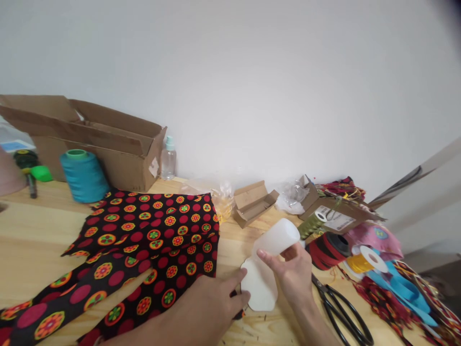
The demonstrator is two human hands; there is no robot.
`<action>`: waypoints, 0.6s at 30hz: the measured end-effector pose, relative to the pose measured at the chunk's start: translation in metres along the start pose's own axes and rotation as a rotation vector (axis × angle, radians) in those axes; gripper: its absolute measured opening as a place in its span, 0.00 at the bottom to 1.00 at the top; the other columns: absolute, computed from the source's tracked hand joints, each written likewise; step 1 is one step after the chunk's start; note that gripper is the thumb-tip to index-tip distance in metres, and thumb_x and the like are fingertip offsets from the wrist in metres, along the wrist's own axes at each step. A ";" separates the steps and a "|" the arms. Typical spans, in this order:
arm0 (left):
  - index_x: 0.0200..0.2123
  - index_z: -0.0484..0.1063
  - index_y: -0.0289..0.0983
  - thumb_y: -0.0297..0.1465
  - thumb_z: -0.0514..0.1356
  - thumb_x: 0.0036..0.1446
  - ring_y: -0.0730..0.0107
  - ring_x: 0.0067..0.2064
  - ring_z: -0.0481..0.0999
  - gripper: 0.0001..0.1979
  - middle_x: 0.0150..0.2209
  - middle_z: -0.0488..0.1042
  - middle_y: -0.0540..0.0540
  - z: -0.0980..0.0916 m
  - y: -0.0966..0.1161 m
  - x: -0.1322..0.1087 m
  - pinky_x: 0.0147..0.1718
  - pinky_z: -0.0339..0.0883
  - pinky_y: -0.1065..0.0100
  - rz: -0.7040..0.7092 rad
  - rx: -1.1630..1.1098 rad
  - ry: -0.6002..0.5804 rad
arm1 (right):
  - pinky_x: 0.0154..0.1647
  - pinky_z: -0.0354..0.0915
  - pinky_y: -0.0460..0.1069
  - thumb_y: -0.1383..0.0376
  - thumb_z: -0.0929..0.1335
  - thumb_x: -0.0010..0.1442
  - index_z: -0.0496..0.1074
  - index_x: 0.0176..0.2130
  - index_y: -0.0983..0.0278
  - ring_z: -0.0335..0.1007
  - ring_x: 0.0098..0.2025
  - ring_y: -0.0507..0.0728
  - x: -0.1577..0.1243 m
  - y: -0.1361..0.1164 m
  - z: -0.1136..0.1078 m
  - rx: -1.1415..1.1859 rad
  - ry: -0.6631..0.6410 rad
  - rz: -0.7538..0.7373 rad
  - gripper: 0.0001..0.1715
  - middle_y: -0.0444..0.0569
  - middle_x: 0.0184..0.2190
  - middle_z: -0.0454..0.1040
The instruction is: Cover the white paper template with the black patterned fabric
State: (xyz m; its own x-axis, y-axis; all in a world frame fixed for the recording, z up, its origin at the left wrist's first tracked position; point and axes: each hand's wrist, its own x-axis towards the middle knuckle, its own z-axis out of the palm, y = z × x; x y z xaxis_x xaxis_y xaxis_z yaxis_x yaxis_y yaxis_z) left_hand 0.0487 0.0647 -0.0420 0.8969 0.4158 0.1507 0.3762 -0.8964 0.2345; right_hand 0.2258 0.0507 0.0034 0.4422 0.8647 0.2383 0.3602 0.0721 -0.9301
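My right hand (292,271) is closed around a white, cloudy plastic bottle (275,238). The bottle is tilted, its round base up to the right and its lower end over a white flat cut-out piece (261,290); whether its tip touches the piece I cannot tell. With fingertips on the left edge of that piece, my left hand (216,302) holds it against the table. Black cloth with red dots and flower rounds (154,235) spreads left of the piece, and a bit of dark cloth shows under my left fingers.
Black-handled scissors (342,307) lie right of my right hand. Thread spools (327,251), ribbon (410,293) and cloth scraps crowd the right side. Behind stand a small open carton (254,204), a large cardboard box (104,154), a blue thread cone (83,175) and a spray bottle (168,161).
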 end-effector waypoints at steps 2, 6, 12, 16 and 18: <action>0.48 0.64 0.39 0.28 0.56 0.51 0.61 0.41 0.74 0.19 0.57 0.60 0.37 0.000 0.000 0.000 0.29 0.68 0.68 0.001 -0.012 0.004 | 0.33 0.67 0.53 0.59 0.75 0.37 0.69 0.35 0.66 0.71 0.31 0.60 -0.001 0.001 0.000 -0.006 -0.012 -0.003 0.25 0.49 0.29 0.75; 0.48 0.64 0.39 0.28 0.56 0.51 0.60 0.44 0.72 0.19 0.58 0.59 0.38 0.005 -0.001 -0.001 0.30 0.67 0.69 0.007 -0.039 0.026 | 0.33 0.67 0.54 0.59 0.75 0.38 0.69 0.33 0.66 0.71 0.31 0.60 -0.001 0.002 0.000 -0.045 -0.033 -0.025 0.23 0.50 0.28 0.75; 0.49 0.64 0.39 0.27 0.54 0.52 0.60 0.44 0.72 0.19 0.59 0.57 0.39 0.010 -0.003 -0.002 0.30 0.67 0.68 0.010 -0.027 0.020 | 0.31 0.67 0.53 0.58 0.75 0.38 0.69 0.34 0.66 0.71 0.31 0.60 -0.003 0.001 0.001 -0.051 -0.052 -0.035 0.23 0.50 0.28 0.75; 0.50 0.63 0.40 0.27 0.54 0.53 0.61 0.44 0.72 0.19 0.59 0.57 0.39 0.009 -0.003 -0.001 0.31 0.67 0.68 0.002 -0.028 -0.002 | 0.31 0.67 0.53 0.58 0.74 0.38 0.69 0.33 0.67 0.71 0.30 0.60 -0.002 0.002 0.001 -0.065 -0.020 -0.041 0.23 0.50 0.28 0.75; 0.50 0.63 0.39 0.28 0.53 0.54 0.61 0.43 0.73 0.19 0.59 0.58 0.39 0.007 -0.002 -0.001 0.30 0.67 0.68 0.010 -0.019 -0.013 | 0.32 0.67 0.53 0.58 0.75 0.37 0.69 0.33 0.67 0.71 0.31 0.60 -0.001 0.002 0.000 -0.059 -0.001 -0.040 0.23 0.50 0.28 0.75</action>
State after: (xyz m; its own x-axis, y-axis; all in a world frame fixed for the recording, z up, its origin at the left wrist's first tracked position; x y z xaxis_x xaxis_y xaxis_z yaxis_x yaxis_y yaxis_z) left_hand 0.0485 0.0649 -0.0492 0.9034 0.4049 0.1410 0.3630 -0.8973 0.2510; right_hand 0.2256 0.0499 0.0010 0.4255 0.8623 0.2747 0.4258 0.0771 -0.9015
